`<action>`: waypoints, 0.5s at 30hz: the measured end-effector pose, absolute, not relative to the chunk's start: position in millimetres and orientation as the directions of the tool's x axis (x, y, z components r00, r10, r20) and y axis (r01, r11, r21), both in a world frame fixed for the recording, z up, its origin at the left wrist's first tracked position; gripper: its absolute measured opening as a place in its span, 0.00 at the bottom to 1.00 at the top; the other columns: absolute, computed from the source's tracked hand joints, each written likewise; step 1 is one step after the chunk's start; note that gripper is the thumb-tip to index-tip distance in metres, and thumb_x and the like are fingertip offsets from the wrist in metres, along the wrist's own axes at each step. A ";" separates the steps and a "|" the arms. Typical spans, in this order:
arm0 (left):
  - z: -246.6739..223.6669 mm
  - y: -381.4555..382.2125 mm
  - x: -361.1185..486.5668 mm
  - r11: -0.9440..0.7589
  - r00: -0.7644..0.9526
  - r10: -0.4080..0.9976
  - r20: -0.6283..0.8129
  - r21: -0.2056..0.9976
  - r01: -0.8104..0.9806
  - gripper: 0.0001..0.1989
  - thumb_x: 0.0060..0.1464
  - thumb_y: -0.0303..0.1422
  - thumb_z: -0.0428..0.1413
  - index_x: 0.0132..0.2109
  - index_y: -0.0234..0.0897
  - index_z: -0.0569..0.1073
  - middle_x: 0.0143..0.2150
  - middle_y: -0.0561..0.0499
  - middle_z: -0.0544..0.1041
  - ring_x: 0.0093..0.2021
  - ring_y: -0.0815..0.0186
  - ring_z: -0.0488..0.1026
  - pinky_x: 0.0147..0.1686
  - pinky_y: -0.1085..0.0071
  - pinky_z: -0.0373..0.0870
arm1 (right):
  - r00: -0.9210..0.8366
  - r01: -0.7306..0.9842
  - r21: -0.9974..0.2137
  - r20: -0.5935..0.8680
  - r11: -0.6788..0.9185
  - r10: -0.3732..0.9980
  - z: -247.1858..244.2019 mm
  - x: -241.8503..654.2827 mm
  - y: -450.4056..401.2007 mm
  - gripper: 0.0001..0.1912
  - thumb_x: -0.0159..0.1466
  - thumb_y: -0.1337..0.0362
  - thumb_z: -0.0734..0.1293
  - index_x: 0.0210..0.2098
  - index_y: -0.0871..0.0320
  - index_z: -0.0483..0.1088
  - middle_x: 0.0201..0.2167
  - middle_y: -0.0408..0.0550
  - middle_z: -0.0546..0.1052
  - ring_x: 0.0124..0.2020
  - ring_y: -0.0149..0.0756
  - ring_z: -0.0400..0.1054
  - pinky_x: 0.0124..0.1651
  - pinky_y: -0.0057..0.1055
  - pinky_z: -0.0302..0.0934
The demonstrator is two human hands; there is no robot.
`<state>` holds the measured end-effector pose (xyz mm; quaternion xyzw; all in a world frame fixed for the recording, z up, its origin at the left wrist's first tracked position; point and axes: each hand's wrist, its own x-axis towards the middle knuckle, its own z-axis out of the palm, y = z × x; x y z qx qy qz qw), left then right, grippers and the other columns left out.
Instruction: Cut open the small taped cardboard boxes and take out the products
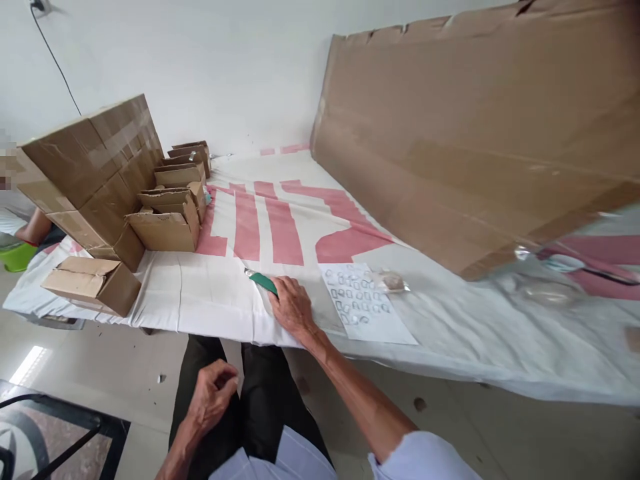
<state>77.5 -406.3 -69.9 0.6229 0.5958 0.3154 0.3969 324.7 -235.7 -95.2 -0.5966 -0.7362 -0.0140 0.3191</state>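
Shirt point(300, 460) nearest; left hand point(211, 395) curled closed; right hand point(294, 308) grasps green cutter point(263, 282), tip pointing forward-left.

Pale blue shirt point(306, 457), faint lines; right sleeve point(425, 459) ending near elbow; dark trousers point(267, 390).

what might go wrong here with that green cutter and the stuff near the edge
The green cutter in the right hand might snag the white cloth if its metal tip drags. The paper sheet and small carton lie near the front edge, so a bump could knock either off.
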 end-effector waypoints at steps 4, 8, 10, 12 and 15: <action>-11.7 -374.1 6.4 -0.091 -0.227 0.938 0.261 0.819 0.567 0.11 0.62 0.43 0.61 0.43 0.42 0.76 0.44 0.45 0.77 0.47 0.54 0.74 0.49 0.56 0.73 | -0.078 0.861 -0.400 0.506 0.314 0.859 -100.8 334.1 -227.9 0.15 0.70 0.68 0.64 0.55 0.57 0.73 0.51 0.57 0.80 0.52 0.52 0.72 0.52 0.44 0.65; 50.2 -325.4 -99.3 -0.044 -0.462 0.504 0.730 0.556 0.830 0.18 0.53 0.39 0.68 0.46 0.41 0.71 0.52 0.42 0.72 0.58 0.46 0.68 0.52 0.50 0.72 | -0.057 0.844 -0.424 0.538 0.328 0.841 -101.7 344.6 -212.0 0.15 0.70 0.66 0.63 0.54 0.57 0.73 0.48 0.58 0.80 0.51 0.53 0.72 0.53 0.45 0.68; 77.3 -297.8 -153.9 0.075 -0.563 0.414 0.715 0.589 0.804 0.23 0.45 0.37 0.70 0.45 0.42 0.68 0.53 0.44 0.69 0.59 0.46 0.66 0.51 0.51 0.73 | -0.034 0.844 -0.431 0.553 0.320 0.833 -100.6 349.4 -202.3 0.15 0.70 0.65 0.63 0.54 0.57 0.74 0.47 0.58 0.80 0.50 0.53 0.72 0.53 0.46 0.68; 98.3 -271.7 -201.7 0.248 -0.771 0.314 0.553 0.736 0.629 0.29 0.36 0.39 0.74 0.38 0.43 0.63 0.43 0.51 0.65 0.51 0.52 0.66 0.52 0.50 0.74 | -0.016 0.847 -0.435 0.554 0.306 0.832 -98.3 353.6 -192.6 0.15 0.69 0.66 0.63 0.53 0.57 0.74 0.46 0.57 0.79 0.50 0.53 0.72 0.54 0.46 0.68; 113.8 -241.0 -248.9 0.286 -0.815 0.345 0.465 0.775 0.563 0.33 0.38 0.50 0.74 0.33 0.44 0.59 0.30 0.58 0.61 0.35 0.62 0.63 0.47 0.48 0.76 | 0.003 0.857 -0.441 0.517 0.264 0.856 -93.6 357.8 -179.6 0.15 0.68 0.68 0.64 0.53 0.57 0.74 0.46 0.57 0.79 0.51 0.53 0.71 0.55 0.47 0.68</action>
